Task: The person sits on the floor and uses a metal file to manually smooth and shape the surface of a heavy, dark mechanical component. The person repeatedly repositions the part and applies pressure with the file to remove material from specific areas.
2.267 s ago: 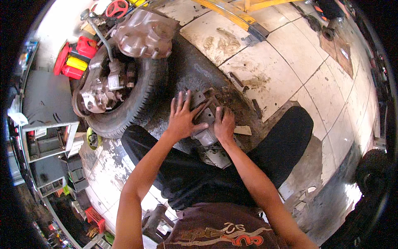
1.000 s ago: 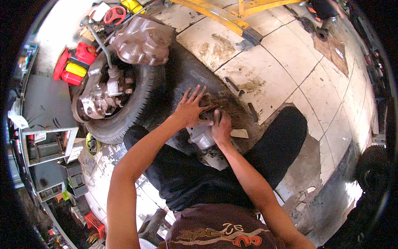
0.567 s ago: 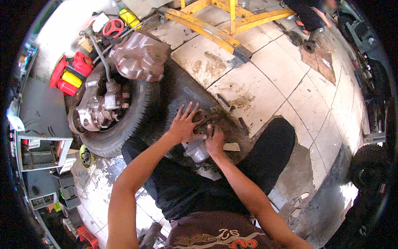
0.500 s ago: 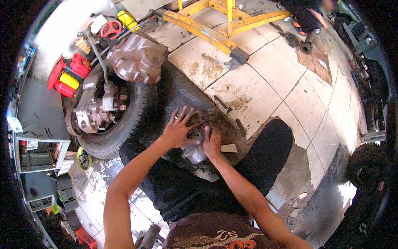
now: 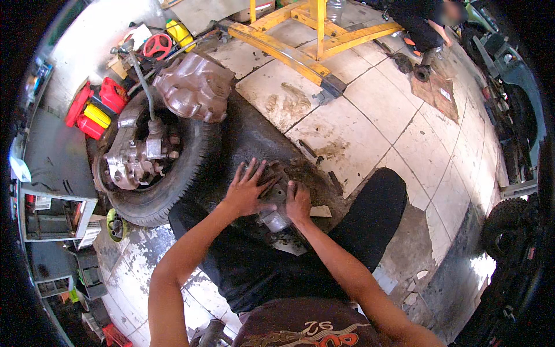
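A grey metal casting (image 5: 274,221) lies between my legs on a dark, greasy mat (image 5: 248,124). My left hand (image 5: 247,195) rests over its left side with fingers spread and thumb stretched toward the middle. At its right edge, my right hand (image 5: 298,203) has its fingers bent and pressed against the casting. The hands hide much of the casting's upper part. A pale scrap of card (image 5: 321,211) lies just right of my right hand.
To the left lies a tyre (image 5: 199,168) holding a metal gear assembly with a lever (image 5: 141,87). A large brown-grey housing (image 5: 193,87) leans on the tyre. A yellow stand (image 5: 289,49) is ahead. Another person (image 5: 413,23) crouches at far right, near several parts. A shelf unit (image 5: 58,217) stands left.
The view has shifted slightly. My hands stay on the casting; the right hand's fingers have drawn closer together, and the left thumb has dropped a little toward me.
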`<state>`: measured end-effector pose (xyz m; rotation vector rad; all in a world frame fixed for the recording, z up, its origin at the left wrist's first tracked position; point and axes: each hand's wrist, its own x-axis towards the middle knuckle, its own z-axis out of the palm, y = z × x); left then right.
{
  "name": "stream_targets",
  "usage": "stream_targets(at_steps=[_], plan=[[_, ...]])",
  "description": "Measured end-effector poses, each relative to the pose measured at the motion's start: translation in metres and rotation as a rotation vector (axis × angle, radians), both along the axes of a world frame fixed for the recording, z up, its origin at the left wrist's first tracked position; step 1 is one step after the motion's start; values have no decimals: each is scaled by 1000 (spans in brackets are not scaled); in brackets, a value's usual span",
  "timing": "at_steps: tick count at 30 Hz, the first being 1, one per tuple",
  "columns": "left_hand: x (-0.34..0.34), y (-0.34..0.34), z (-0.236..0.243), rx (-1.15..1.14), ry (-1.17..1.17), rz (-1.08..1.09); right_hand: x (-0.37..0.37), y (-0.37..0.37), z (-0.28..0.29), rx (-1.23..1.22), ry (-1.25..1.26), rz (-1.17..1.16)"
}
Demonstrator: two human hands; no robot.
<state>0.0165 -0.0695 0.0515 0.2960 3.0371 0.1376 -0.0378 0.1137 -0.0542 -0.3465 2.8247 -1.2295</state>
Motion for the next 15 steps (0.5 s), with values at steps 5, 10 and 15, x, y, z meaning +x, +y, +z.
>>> stream_targets(at_steps=[5,10,15], plan=[[3,-11,5,18,15,12,-2,-8,6,20,-4,-9],[-39,14,-9,-68,-78,-2,-7,2,2,-62,-99,68],[11,-16,9,-21,-54,-23,2,-10,43,-13,-221,33]])
